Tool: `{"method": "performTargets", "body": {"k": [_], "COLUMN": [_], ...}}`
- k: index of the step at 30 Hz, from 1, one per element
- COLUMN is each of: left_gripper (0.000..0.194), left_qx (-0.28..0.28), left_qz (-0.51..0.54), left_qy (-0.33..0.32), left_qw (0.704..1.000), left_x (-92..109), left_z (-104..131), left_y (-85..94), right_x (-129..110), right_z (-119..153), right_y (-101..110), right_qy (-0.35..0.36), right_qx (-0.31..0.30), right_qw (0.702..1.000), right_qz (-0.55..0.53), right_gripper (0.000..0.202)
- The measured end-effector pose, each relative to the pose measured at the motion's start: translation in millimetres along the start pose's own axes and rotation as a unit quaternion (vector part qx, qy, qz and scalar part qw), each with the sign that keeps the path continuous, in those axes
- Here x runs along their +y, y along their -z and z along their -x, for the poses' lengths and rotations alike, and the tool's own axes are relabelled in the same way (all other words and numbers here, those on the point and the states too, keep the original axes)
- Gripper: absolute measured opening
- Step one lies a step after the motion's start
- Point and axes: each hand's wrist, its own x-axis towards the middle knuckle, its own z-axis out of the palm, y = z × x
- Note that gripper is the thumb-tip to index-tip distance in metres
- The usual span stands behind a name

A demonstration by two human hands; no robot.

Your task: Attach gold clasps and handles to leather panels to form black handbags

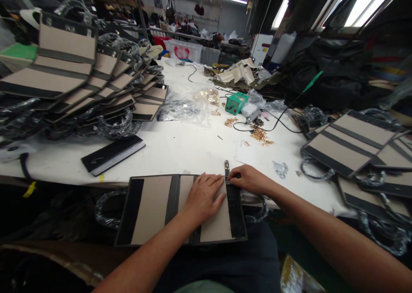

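An opened beige panel with black edges (151,207) lies across the table's front edge and my lap, with plastic-wrapped handles at both sides. My left hand (204,196) rests flat on its beige surface, fingers stretched out. At the panel's upper right, my right hand (244,178) has its fingers pinched at the black strip (235,211), beside a small strap with a metal clasp (227,165) that points away from me. Whatever sits between those fingertips is too small to make out.
Stacked panels (67,70) rise at the left, and more panels (350,138) lie at the right. A black booklet (112,155), gold metal parts (260,135) and a green box (236,103) with cables are on the white table (193,145).
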Motion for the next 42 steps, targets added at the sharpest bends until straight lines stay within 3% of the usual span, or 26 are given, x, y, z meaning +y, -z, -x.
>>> {"method": "performTargets", "body": {"k": [7,12,18,24,27,30,33,38,42], "left_gripper": [0.045,0.043,0.025,0.017,0.014,0.013,0.012,0.012,0.011], "left_qx": [0.005,0.017,0.053,0.069,0.068,0.068,0.064,0.046,0.041], "left_qz": [0.009,0.02,0.041,0.036,0.033,0.038,0.045,0.059,0.06], "left_qy": [0.004,0.01,0.032,0.072,0.083,0.089,0.101,0.121,0.131], "left_qw": [1.0,1.0,0.997,0.994,0.994,0.993,0.992,0.99,0.989], "left_x": [-1,-1,5,8,8,8,8,7,7], "left_z": [-1,-3,-12,-18,-19,-20,-23,-29,-31], "left_y": [-1.5,-2.7,-4.5,-8.0,-9.0,-9.2,-8.4,-6.6,-5.9], "right_x": [-5,-2,5,10,3,-5,-4,14,11], "right_z": [-4,-3,7,10,14,22,26,20,15], "right_y": [-5,-12,-25,-21,-5,7,2,-23,-24], "right_qy": [-0.01,-0.044,-0.043,-0.034,-0.019,-0.019,-0.007,0.019,0.077], "right_qx": [0.012,0.055,0.11,0.109,0.166,0.276,0.356,0.433,0.448], "right_qw": [0.999,0.994,0.983,0.993,0.985,0.944,0.886,0.801,0.717], "right_qz": [0.036,0.084,0.142,0.039,-0.049,-0.177,-0.298,-0.414,-0.529], "right_gripper": [0.022,0.015,0.011,0.014,0.02,0.03,0.035,0.029,0.037]}}
